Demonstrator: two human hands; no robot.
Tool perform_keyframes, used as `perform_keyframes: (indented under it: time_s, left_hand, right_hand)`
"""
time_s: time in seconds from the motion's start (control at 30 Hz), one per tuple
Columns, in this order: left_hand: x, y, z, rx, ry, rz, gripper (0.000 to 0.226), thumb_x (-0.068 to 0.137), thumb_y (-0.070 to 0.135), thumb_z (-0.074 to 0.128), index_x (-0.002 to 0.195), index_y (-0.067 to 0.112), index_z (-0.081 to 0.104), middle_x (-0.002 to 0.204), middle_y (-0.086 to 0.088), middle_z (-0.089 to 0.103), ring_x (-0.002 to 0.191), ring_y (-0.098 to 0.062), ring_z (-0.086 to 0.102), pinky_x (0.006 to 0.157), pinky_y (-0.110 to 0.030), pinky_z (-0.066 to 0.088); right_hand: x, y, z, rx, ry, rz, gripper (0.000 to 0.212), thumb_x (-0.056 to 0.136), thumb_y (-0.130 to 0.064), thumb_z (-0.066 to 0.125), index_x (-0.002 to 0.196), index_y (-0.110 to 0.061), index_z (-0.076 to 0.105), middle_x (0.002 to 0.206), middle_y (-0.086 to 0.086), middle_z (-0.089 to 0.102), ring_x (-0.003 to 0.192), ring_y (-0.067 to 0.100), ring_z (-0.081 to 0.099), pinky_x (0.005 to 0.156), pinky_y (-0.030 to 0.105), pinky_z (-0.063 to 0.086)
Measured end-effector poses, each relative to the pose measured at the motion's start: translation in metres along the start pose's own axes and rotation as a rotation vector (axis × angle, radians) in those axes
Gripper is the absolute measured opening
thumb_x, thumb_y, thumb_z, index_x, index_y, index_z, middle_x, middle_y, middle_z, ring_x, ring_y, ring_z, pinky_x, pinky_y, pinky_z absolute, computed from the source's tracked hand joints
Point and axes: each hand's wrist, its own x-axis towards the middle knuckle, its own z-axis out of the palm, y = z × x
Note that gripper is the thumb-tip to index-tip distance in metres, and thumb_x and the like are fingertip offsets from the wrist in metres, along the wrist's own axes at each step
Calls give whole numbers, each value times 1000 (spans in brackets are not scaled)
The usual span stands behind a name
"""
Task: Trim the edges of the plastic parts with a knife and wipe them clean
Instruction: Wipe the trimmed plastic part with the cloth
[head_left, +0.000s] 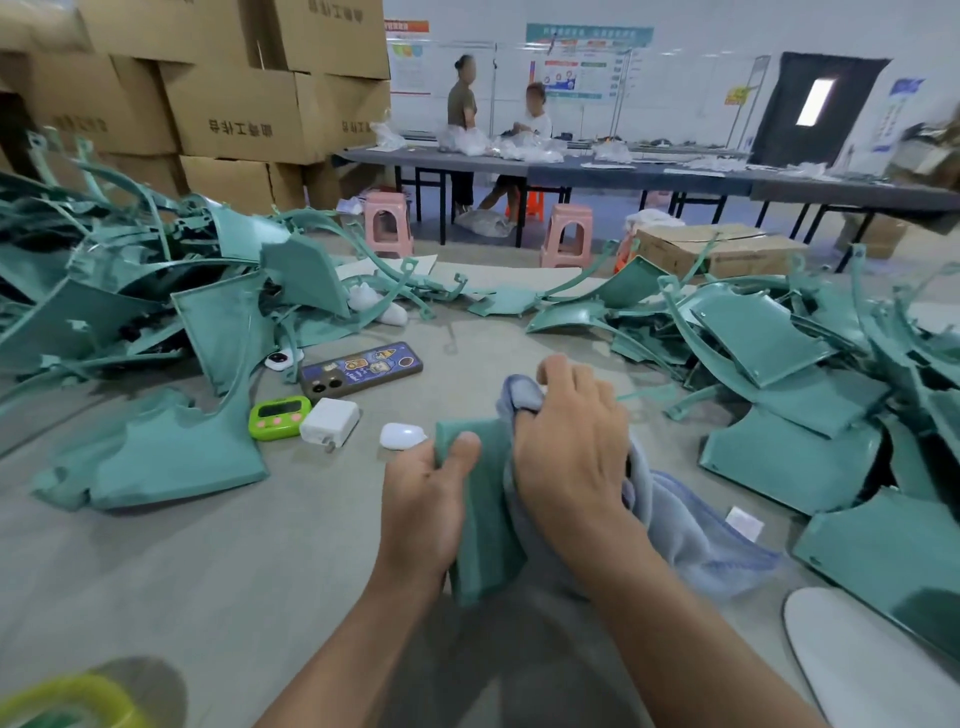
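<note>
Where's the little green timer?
In the head view, the green timer sits on the table, left of the middle. It is right beside the white charger and nearer the person than the phone.

Stacked cartons (244, 109) — long dark tables (649, 174)

Head view, wide-angle: faces forward-down over worktable (234, 571); left hand (426, 501), right hand (571, 447) close below; far wall (685, 130) beyond

Teal moulded plastic part (485, 519) is showing a smooth, semi-gloss face. Pale-blue fleecy cloth (691, 525) is looking soft and matt.
</note>
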Motion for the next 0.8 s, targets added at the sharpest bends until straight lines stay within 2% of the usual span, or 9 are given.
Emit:
perform_keyframes:
  time_s: [0.03,0.1,0.17,0.27,0.37,0.43,0.53,0.67,0.8]
  left_hand:
    - [0,0,-1,27,14,11,46,81,49,60,60,9,51,55,3,47,52,-13,41,47,-27,36]
    - [3,0,-5,-48,28,-35,44,83,54,59,55,20,49,59,5,42,58,-12,39,53,-28,34]
    - [6,0,-11,-180,-25,-103,42,86,54,59,59,23,56,63,1,48,65,-15,46,58,-34,40]
    - [8,-2,-15,-6,-3,1,37,100,44,47,73,23,61,70,-4,60,69,-20,57,60,-37,51]
    - [4,4,-5,-81,59,-28,42,101,38,48,63,24,59,63,3,54,61,-12,49,56,-32,45]
    - [2,6,-3,-108,43,-54,46,103,35,49,60,24,59,61,3,52,58,-12,47,57,-30,42]
    - [0,8,-10,-188,47,-91,51,104,35,50,55,22,56,58,-1,48,54,-13,46,48,-24,41]
    - [1,10,-11,-170,96,-140,42,101,32,50,63,14,50,59,-5,43,52,-15,42,44,-22,37]
    - [0,15,-5,-167,116,-138,39,100,30,51,65,13,50,64,-6,42,61,-17,41,56,-30,37]
  right_hand:
    - [-3,-6,0,59,4,-33,6,95,-23,55,92,-19,52,93,8,60,89,34,53,77,44,34]
    - [-23,-22,-1,197,25,-175,22,96,-20,58,81,-25,44,76,4,57,74,30,52,68,43,35]
    - [-42,-29,-3,285,10,-308,28,94,-14,64,78,-25,44,72,-4,54,70,22,48,66,39,37]
    - [-45,-22,-1,242,1,-448,22,88,-7,70,80,-21,55,73,-5,56,71,22,48,68,38,38]
    - [-31,-19,-1,102,21,-306,17,93,-22,70,79,-25,61,73,-5,59,74,25,53,70,40,40]
    - [-29,-21,0,124,51,-195,22,94,-26,70,74,-24,60,71,-4,58,72,24,50,70,38,37]
    - [-49,-22,3,213,57,-357,22,88,-19,70,70,-25,59,68,-7,55,70,19,44,70,36,35]
    - [-65,-9,4,148,7,-515,19,87,-17,72,74,-27,63,70,-10,55,70,17,43,70,32,31]
    - [-43,-11,-4,62,10,-474,21,87,-20,71,70,-26,60,70,-7,57,71,23,50,68,37,35]
